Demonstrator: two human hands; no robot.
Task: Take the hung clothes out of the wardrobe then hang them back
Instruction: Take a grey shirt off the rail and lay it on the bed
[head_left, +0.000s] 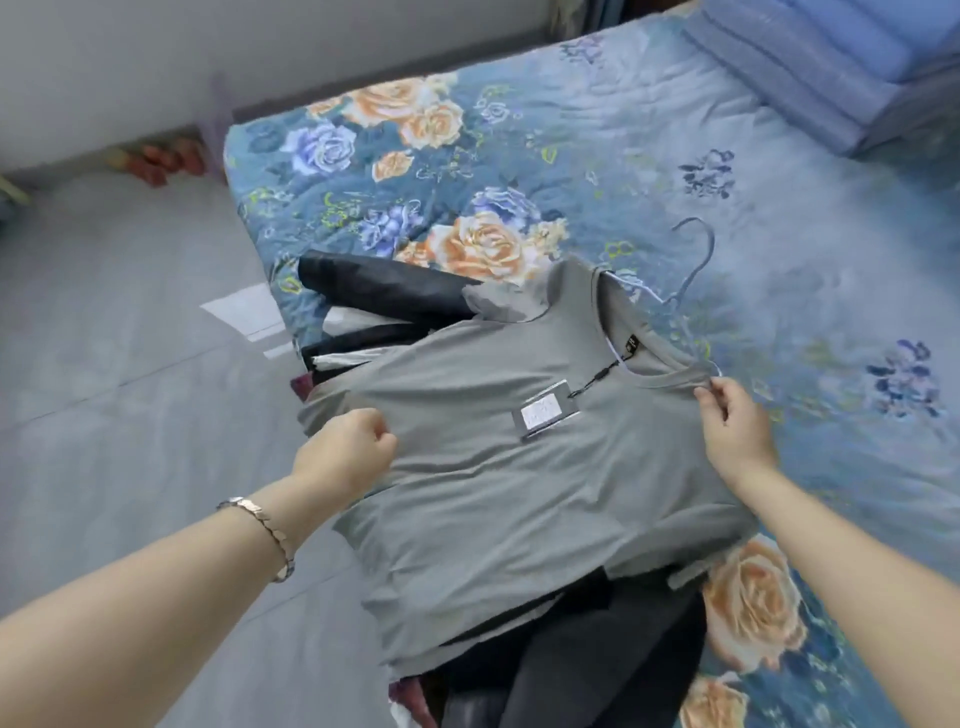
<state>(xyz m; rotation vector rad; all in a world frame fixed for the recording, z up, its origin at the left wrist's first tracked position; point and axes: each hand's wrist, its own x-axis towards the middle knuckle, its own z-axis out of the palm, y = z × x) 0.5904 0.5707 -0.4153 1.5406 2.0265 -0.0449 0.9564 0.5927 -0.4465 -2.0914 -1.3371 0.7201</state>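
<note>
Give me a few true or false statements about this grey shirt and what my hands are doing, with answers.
1. The grey T-shirt on its pale blue wire hanger lies atop dark clothes. True.
2. Its paper tag is gone. False: the tag lies on its chest.
3. The right hand pinches its neckline. True.
4. The metal bracelet is on the right wrist. False: the left.

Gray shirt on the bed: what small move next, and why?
Probably ease the collar over the hanger arm: the right hand pinches the collar where that arm lies exposed, the left hand grips the chest fabric, steadying the gray shirt.
</note>
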